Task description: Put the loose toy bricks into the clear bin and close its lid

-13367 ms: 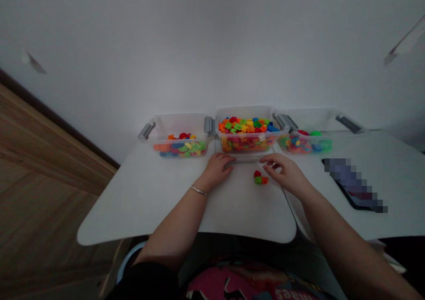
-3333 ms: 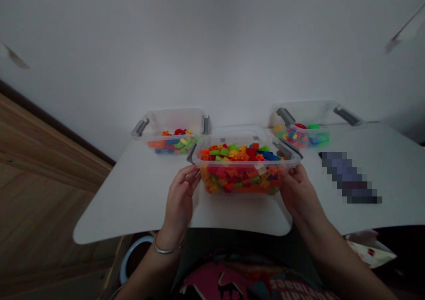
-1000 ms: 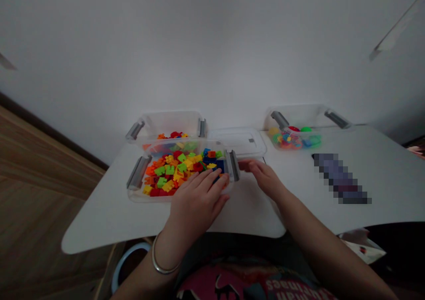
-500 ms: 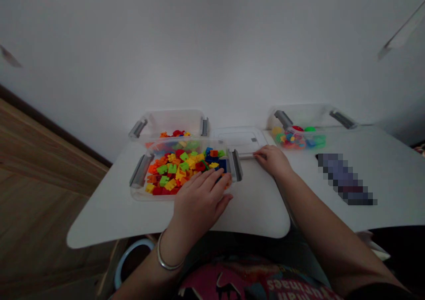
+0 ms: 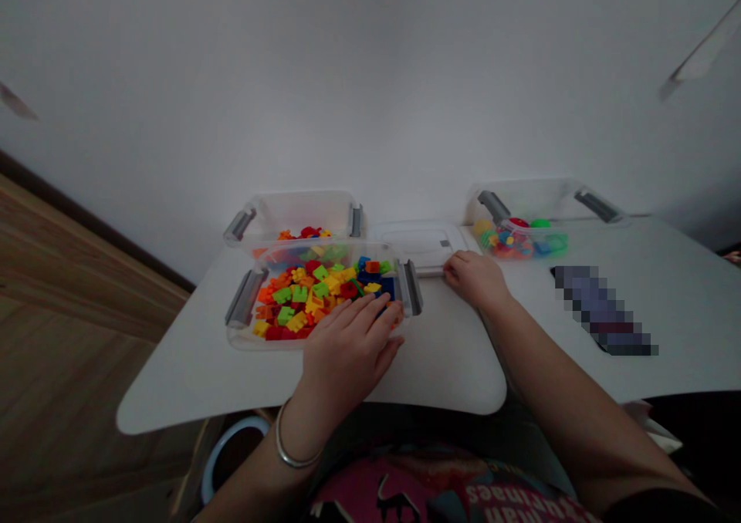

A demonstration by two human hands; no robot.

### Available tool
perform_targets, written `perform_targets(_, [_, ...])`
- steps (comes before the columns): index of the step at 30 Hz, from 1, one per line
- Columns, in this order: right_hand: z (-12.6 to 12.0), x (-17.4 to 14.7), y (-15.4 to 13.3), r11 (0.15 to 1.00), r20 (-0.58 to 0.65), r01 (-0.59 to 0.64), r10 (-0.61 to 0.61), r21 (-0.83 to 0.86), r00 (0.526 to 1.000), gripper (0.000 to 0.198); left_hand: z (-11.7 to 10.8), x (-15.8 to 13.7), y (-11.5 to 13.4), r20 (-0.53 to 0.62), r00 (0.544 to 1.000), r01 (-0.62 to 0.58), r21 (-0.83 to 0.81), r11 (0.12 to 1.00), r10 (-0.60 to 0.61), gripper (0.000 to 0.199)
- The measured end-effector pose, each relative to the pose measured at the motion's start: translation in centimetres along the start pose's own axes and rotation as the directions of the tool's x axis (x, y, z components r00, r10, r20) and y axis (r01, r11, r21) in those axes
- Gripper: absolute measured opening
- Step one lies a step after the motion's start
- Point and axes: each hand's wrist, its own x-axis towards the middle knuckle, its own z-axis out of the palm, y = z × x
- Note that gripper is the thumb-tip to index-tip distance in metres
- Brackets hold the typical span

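My left hand [image 5: 350,345], with a silver bangle [image 5: 282,440] at the wrist, rests over the near right rim of a clear plastic box [image 5: 243,339]. Its fingers are stretched out, palm down, and nothing shows in them. Inside the box lie many toy building blocks [image 5: 312,295] in yellow, green, orange, red and blue. My right hand [image 5: 475,278] lies at the front right corner of a white box lid [image 5: 414,245]. Its fingers are curled in; whether they pinch the lid's edge or something small is hidden.
Behind the near box stands another clear box [image 5: 306,207] with a few blocks. A third clear box [image 5: 532,195] with colourful pieces stands at the back right. A blurred-out flat dark object [image 5: 602,311] lies on the white table [image 5: 231,388]. The wall rises behind.
The fingers of my right hand have curled in slightly more at the lid's corner. My left hand stays in place over the box rim.
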Motion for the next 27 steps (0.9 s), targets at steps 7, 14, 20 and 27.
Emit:
perform_targets(7, [-0.6, 0.3, -0.2, 0.989, -0.148, -0.12, 0.133, 0.091, 0.98, 0.016, 0.1, 0.0, 0.0, -0.013, 1.0, 0.0, -0.011, 1.0, 0.0, 0.031])
perform_targets(14, [0.2, 1.2, 0.7, 0.969, -0.254, -0.05, 0.113, 0.241, 0.961, 0.02, 0.1, 0.0, 0.0, -0.013, 1.0, -0.002, -0.01, 1.0, 0.002, 0.03])
perform_targets(20, [1.0, 1.8, 1.2, 0.929, -0.291, -0.02, 0.136, 0.369, 0.947, 0.019, -0.1, 0.1, 0.0, -0.001, 1.0, -0.01, 0.016, 1.0, 0.01, 0.03])
perform_targets(27, [1.2, 0.7, 0.5, 0.953, -0.254, 0.042, 0.037, 0.3, 0.967, 0.023, 0.0, 0.0, 0.0, -0.017, 1.0, -0.019, 0.028, 0.999, 0.02, 0.029])
